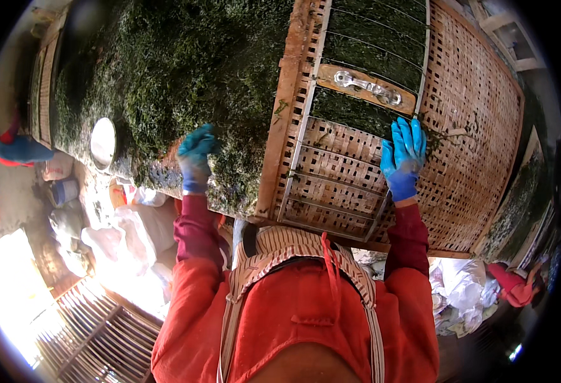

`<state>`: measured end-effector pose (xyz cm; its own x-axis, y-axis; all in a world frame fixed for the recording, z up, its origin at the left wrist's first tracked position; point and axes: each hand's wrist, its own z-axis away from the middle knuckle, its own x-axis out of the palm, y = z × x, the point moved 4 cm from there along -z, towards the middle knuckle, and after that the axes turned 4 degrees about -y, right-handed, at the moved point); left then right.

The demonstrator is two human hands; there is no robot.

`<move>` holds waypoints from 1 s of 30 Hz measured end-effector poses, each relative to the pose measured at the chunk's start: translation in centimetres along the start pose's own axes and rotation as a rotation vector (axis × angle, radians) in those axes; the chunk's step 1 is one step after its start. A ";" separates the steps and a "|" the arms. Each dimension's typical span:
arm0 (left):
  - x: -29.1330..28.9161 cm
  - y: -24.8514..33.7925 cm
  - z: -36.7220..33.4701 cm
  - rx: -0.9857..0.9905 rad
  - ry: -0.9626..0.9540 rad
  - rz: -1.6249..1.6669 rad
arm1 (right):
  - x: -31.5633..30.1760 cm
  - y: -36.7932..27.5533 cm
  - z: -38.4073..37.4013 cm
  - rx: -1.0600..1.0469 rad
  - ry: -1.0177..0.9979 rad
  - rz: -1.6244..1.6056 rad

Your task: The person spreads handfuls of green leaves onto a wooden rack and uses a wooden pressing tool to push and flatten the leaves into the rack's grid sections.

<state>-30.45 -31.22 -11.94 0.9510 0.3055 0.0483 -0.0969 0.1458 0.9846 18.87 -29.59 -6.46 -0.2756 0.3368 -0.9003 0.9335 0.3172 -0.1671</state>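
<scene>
Left hand [196, 150] curled, its grip unclear, above a surface [165, 173] strewn with greens [191, 70]; right hand [405, 153] spread over woven panel [468, 121]; pale sacks [143, 226] nearby.

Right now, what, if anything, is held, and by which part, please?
The blue-gloved right hand visibly grips nothing; for the curled left hand, I cannot tell.

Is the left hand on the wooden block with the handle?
No, the left hand is over the loose greens, apart from the wooden block.
</scene>
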 end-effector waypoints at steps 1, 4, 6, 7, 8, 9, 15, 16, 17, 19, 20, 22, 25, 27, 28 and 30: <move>0.5 1.8 0.3 0.058 0.019 0.064 | 0.0 -0.1 0.1 0.000 0.009 -0.015; 2.7 6.2 0.6 0.202 0.033 0.211 | -0.2 -0.2 0.1 0.020 0.024 0.007; 6.4 9.2 1.2 0.248 -0.025 0.269 | -0.7 -0.4 -0.1 0.030 0.037 -0.018; 9.0 10.4 1.5 0.254 -0.087 0.258 | -1.2 -0.4 -0.4 0.052 0.038 -0.078; 11.8 11.4 2.1 0.258 -0.150 0.253 | -1.5 -0.4 -0.2 0.093 0.067 -0.088; 14.5 12.3 2.7 0.262 -0.212 0.248 | -1.3 -0.4 0.1 0.145 0.127 -0.109; 29.3 3.6 1.8 -0.207 -0.728 0.139 | -0.2 0.7 1.3 0.286 0.158 -0.185; 30.4 4.1 1.8 -0.272 -0.681 0.138 | -0.3 1.3 1.4 0.294 0.174 -0.201; 30.1 5.8 3.0 -0.101 -0.686 0.045 | -0.6 1.7 1.2 0.251 0.185 -0.124; 28.9 3.4 1.6 0.053 -0.763 0.266 | -1.4 1.0 0.8 0.160 0.182 0.007; 28.5 3.5 1.4 0.118 -0.814 0.309 | -1.2 0.0 0.0 0.085 0.164 -0.037; 29.1 6.3 2.3 0.610 -0.800 -0.176 | 0.2 -1.2 -0.9 -0.047 -0.093 -0.031; 28.9 6.9 3.4 0.973 -0.659 -0.766 | 0.4 0.0 -1.1 -0.057 -0.419 0.164; 27.3 6.6 3.3 0.968 -0.538 -0.641 | -1.5 1.2 -1.5 -0.055 -0.409 0.201; 27.0 6.2 3.1 0.927 -0.575 -0.664 | -1.9 1.0 -1.7 -0.078 -0.343 0.200; 27.9 5.0 3.5 0.943 -0.616 -1.013 | -1.9 -0.1 -1.8 -0.175 -0.203 0.064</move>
<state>-3.34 -25.25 -5.09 0.4926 -0.0160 -0.8701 0.6451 -0.6644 0.3775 18.93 -28.70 -3.98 -0.1495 0.1820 -0.9719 0.8889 0.4552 -0.0515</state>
